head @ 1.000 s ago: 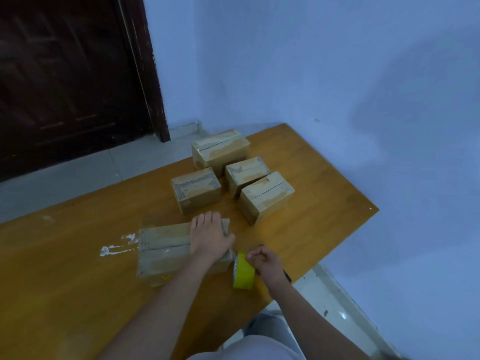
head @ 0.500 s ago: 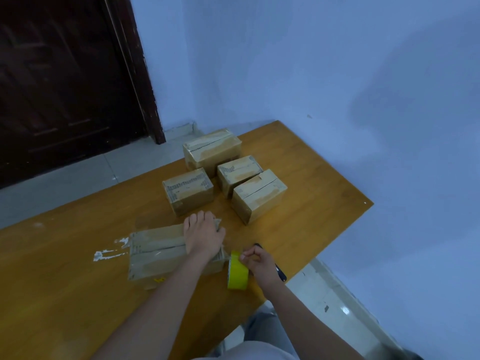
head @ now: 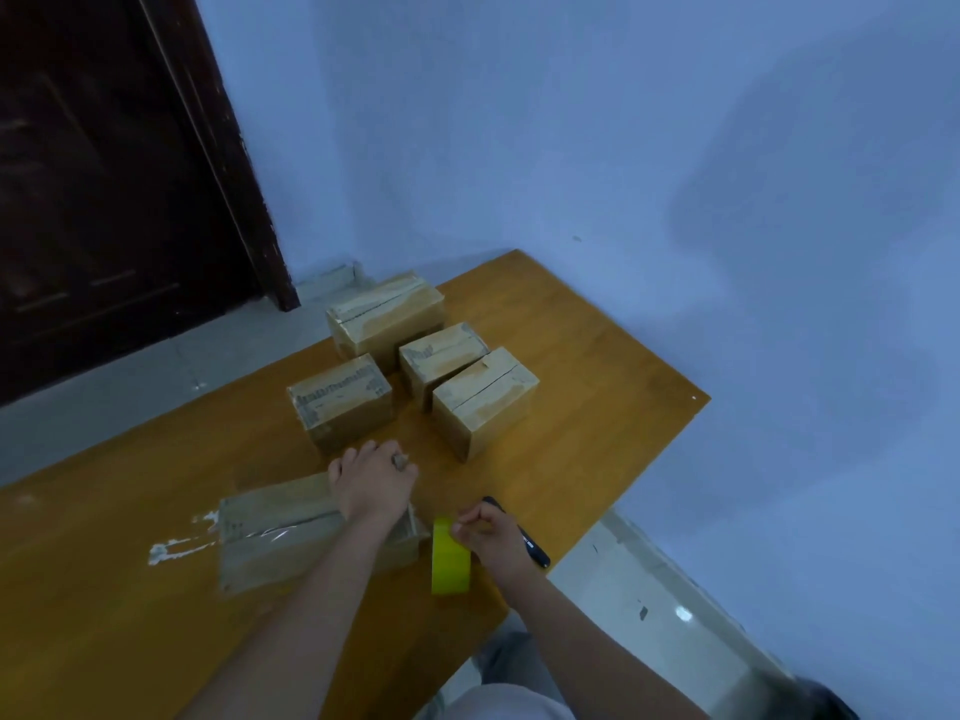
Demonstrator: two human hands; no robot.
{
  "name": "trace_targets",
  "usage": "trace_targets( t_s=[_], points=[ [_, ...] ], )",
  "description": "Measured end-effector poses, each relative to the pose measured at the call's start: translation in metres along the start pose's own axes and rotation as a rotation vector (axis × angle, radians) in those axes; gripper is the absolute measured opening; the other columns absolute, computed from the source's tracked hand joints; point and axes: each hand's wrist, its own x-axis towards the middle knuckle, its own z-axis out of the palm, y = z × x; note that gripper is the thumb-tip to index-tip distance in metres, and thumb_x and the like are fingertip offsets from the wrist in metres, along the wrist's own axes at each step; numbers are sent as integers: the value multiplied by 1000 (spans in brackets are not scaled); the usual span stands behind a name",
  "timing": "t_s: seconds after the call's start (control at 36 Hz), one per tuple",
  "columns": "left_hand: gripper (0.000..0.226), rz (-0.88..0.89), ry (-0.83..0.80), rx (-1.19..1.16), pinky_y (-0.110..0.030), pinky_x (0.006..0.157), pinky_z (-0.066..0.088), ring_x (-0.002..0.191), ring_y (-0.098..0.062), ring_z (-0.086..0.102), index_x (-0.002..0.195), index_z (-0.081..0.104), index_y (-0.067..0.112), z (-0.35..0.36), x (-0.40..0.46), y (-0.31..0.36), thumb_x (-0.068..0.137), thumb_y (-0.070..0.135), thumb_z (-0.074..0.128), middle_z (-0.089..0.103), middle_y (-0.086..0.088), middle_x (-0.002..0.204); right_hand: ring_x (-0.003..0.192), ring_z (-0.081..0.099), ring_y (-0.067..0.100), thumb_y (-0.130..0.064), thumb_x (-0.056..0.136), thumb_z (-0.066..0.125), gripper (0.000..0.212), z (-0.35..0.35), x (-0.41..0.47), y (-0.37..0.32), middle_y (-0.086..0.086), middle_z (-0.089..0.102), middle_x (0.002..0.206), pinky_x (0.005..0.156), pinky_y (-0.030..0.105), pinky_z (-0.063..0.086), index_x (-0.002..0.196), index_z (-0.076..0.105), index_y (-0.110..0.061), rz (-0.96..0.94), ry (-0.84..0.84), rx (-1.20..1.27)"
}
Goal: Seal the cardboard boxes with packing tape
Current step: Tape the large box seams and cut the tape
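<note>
A long cardboard box (head: 285, 532) lies near the table's front edge, a shiny tape strip along its top seam. My left hand (head: 371, 485) rests on its right end, fingers bent over the far edge. Just right of the box stands a yellow-green tape roll (head: 451, 563) on its edge; my right hand (head: 488, 535) pinches its top. Farther back stand several smaller boxes: one at the rear (head: 387, 317), one beside it (head: 444, 353), one at left (head: 340, 400), one at right (head: 485, 394) with an open-looking centre seam.
A black pen-like tool (head: 524, 537) lies under my right wrist near the wooden table's (head: 597, 407) right edge. A white smear (head: 176, 545) marks the tabletop left of the long box. A blue wall stands close on the right, a dark door (head: 104, 174) at back left.
My left hand's fingers, flat on the long box before, now bend over its far edge. The right hand stays on the tape roll. The head view has shifted slightly.
</note>
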Motion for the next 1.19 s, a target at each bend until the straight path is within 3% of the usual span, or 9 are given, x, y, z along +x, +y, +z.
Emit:
trace_targets(
  t_s=[0.11,0.36,0.5,0.64,0.94,1.08,1.19],
  points=[
    [17,-39,42,-19,-35,89,28,100,-21,48,82,58,26,3,0,4,90,38,48,53,5,87,107,55,19,-17,86,68,13,0,1,3,3,58,111,98,44,46,78,57,-18,5,-14,-18],
    [15,10,44,-56,-35,94,26,104,-20,48,95,67,33,6,2,-3,91,35,53,56,6,95,109,54,21,-18,84,69,15,2,3,5,6,58,113,99,49,44,75,57,-20,-2,1,-39],
    [20,4,18,-13,-37,97,25,108,-20,46,95,67,36,5,3,-2,92,49,52,55,6,98,107,54,18,-18,86,67,13,0,3,3,2,57,111,99,47,44,79,57,-17,0,-21,-39],
    [31,36,-1,71,-38,96,26,110,-21,44,100,65,36,6,3,-3,94,56,42,56,4,108,106,55,18,-19,85,68,12,-1,3,3,1,57,112,98,46,45,82,57,-15,1,-21,-39],
    [41,132,-61,274,-41,94,30,114,-22,42,116,60,36,1,-2,1,100,50,25,49,4,120,107,54,19,-17,86,67,13,0,1,0,5,58,114,99,44,45,78,56,-18,-6,-20,-49],
    [52,200,-86,332,-43,97,33,117,-19,46,112,64,30,0,-2,4,100,53,20,58,5,116,107,53,20,-20,85,67,11,-2,-1,1,4,57,112,99,45,44,83,57,-16,-27,-39,-71],
    [56,255,-62,264,-43,111,19,134,-16,34,108,71,25,6,2,-2,99,52,23,50,7,139,107,53,21,-21,84,67,11,-1,-2,1,3,57,110,99,47,44,83,58,-16,-36,-31,-75]
  ],
)
